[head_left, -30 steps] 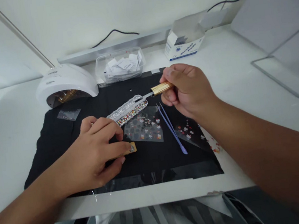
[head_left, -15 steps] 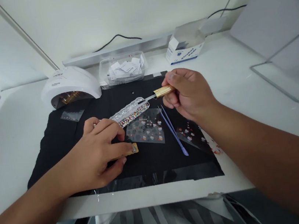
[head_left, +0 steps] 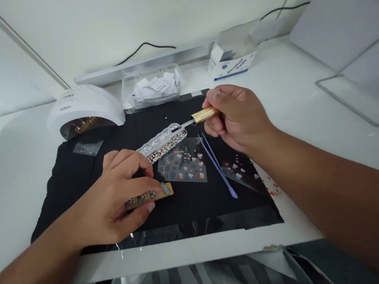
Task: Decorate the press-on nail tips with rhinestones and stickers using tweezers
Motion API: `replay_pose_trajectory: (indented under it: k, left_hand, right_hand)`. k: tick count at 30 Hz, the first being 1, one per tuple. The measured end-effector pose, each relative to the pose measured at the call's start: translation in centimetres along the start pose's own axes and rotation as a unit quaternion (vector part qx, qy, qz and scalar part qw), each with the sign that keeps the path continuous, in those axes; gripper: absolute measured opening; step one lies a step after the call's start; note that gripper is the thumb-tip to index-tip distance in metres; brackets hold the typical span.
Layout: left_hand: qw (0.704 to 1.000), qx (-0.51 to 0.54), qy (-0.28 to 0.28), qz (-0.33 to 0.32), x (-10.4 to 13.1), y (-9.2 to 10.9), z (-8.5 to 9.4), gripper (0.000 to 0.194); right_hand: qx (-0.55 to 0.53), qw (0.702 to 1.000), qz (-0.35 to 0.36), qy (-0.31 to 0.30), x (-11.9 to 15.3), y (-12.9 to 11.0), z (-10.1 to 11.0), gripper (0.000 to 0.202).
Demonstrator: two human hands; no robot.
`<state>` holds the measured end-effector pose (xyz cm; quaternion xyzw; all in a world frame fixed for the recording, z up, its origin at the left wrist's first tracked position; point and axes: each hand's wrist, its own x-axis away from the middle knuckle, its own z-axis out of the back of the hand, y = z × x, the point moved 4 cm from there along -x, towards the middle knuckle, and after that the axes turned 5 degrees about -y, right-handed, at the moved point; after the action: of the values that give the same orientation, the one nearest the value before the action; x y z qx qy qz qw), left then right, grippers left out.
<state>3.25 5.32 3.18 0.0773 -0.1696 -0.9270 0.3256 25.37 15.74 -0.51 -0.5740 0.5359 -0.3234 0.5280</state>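
Note:
My right hand (head_left: 237, 114) is closed round the gold handle of a thin brush (head_left: 202, 115). The brush's pale stem points left, with its dark tip over a clear case of rhinestones (head_left: 163, 143); whether they touch I cannot tell. On the black mat, my left hand (head_left: 126, 195) has thumb and fingers about a short tan strip (head_left: 172, 189) carrying several shiny false nails. The index fingertip is at the nail on the strip's right end. Between the hands lie a clear sticker sheet (head_left: 182, 167) and purple tweezers (head_left: 218, 166).
A white nail lamp (head_left: 83, 105) stands at back left of the black mat (head_left: 64, 183). Behind the mat are a plastic tub (head_left: 153, 87) of white packets and an alcohol pad box (head_left: 233, 63). More sticker film (head_left: 241, 172) lies at right, with a wire stand (head_left: 347, 112) beyond.
My left hand has shifted slightly left, uncovering more of the strip and its nails. The right hand and brush hold nearly the same pose; the whole view has shifted a little.

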Motion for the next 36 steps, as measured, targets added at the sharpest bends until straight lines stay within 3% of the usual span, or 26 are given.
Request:
replay_pose_trajectory:
  k: [5, 8, 11, 14, 15, 17, 19, 21, 24, 31, 36]
  left_hand:
    - [1.000, -0.012, 0.013, -0.001, 0.1, 0.2, 0.3, 0.020]
    - [0.998, -0.027, 0.054, 0.003, 0.5, -0.3, 0.9, 0.013]
    - [0.988, 0.003, 0.151, 0.036, 1.7, -2.2, 2.2, 0.013]
    - [0.944, 0.120, 0.291, 0.099, 3.5, -5.7, 3.7, 0.016]
    - [0.938, 0.127, 0.304, 0.108, 3.9, -6.8, 4.0, 0.017]
    - [0.942, 0.136, 0.274, 0.138, 4.4, -8.8, 4.1, 0.017]
    - [0.959, 0.140, 0.187, 0.160, 4.5, -10.2, 3.8, 0.019]
    - [0.972, 0.139, 0.090, 0.170, 4.3, -10.9, 3.0, 0.030]
    - [0.979, 0.130, 0.017, 0.155, 3.6, -10.9, 1.7, 0.043]
    - [0.984, 0.109, 0.027, 0.139, 1.9, -10.6, -0.3, 0.026]
    - [0.989, 0.077, 0.063, 0.106, 1.8, -9.8, 0.5, 0.023]
  right_hand:
    - [-0.011, 1.000, 0.000, 0.000, -0.1, 0.1, 0.1, 0.028]
    - [-0.012, 1.000, -0.002, 0.000, -0.1, 0.0, 0.0, 0.029]
    - [-0.012, 1.000, -0.006, 0.000, 0.1, 0.0, -0.3, 0.029]
    - [-0.013, 1.000, -0.018, -0.006, 0.5, 0.0, -0.8, 0.025]
    - [-0.014, 1.000, -0.023, -0.009, 0.6, 0.1, -0.9, 0.024]
    - [-0.012, 0.999, -0.034, -0.017, 0.9, 0.2, -1.2, 0.024]
    - [-0.009, 0.999, -0.045, -0.019, 1.0, 0.4, -1.3, 0.025]
    - [-0.009, 0.999, -0.052, -0.013, 1.0, 0.5, -1.3, 0.025]
    - [-0.013, 0.999, -0.050, -0.010, 1.1, 0.4, -1.4, 0.024]
    - [0.004, 0.999, -0.050, -0.015, 2.1, 0.3, -2.0, 0.022]
    - [0.016, 0.998, -0.053, -0.017, 2.9, 0.1, -3.1, 0.019]
